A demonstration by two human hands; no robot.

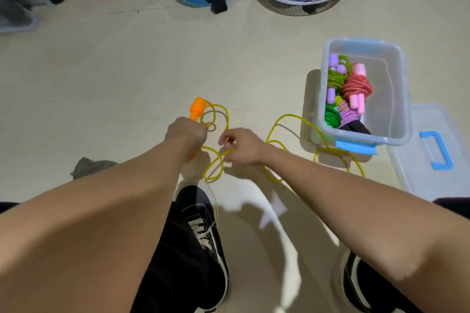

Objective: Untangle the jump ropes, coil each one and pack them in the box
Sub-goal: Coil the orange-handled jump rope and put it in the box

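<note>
The left hand [185, 132] clenches the orange handle [197, 107]; the right hand [241, 146], at its three o'clock, seemingly pinches the yellow rope [276, 122], looping toward the box [395, 99] at two o'clock.

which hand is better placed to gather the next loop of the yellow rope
Right, probably. The right hand already pinches the yellow rope, and the loose loops lie on its side, toward the box. The left hand is busy gripping the orange handle.
</note>
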